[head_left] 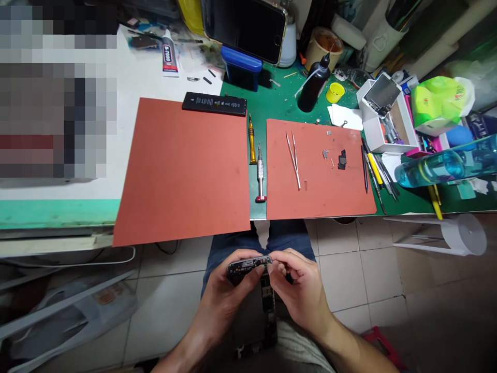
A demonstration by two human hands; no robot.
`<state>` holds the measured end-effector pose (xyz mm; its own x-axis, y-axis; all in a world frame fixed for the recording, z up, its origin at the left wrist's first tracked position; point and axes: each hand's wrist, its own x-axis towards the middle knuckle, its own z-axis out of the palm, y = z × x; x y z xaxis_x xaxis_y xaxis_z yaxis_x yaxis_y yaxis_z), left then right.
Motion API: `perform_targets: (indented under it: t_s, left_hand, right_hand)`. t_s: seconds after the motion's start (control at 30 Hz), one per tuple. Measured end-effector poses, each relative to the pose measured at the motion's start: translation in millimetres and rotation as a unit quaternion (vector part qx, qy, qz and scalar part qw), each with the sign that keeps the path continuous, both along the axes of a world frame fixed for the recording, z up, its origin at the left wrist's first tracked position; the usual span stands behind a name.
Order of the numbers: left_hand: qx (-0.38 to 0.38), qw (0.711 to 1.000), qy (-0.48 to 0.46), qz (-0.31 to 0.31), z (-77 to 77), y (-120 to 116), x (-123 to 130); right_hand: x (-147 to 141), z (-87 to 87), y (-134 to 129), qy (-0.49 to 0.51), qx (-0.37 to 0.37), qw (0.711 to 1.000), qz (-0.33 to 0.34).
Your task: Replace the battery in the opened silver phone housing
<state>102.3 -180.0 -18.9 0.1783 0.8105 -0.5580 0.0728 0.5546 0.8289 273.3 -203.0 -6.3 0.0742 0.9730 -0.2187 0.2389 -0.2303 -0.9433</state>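
Observation:
An opened phone point(254, 311), its inner parts exposed, is held low over my lap, below the table's front edge. My left hand point(233, 285) is closed around its far left end, the thumb pressed on the inner face. At the far right corner, my right hand point(293, 280) pinches the phone's edge between thumb and fingers. Whether a small part also sits in that pinch is hidden. On the table in front lie a phone battery point(214, 104), a gold screwdriver point(252, 142), a silver screwdriver point(260, 176) with a red cap, and tweezers point(294, 160).
Two reddish mats point(186, 171) cover the table front; the right one bears a black phone part point(341, 159) and small metal pieces. Behind stand a propped phone point(244, 26) and a dark bottle point(312, 85). Pens, a white box point(392, 124) and a blue bottle point(450, 163) lie right.

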Motion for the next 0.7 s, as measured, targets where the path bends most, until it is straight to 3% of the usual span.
perform_targets:
  t_s: [0.7]
  left_hand:
    - [0.005,0.999,-0.034,0.001,-3.7,-1.5,-0.7]
  right_hand:
    - [-1.6,-2.8,-4.3,0.011,-0.024,1.000,-0.009]
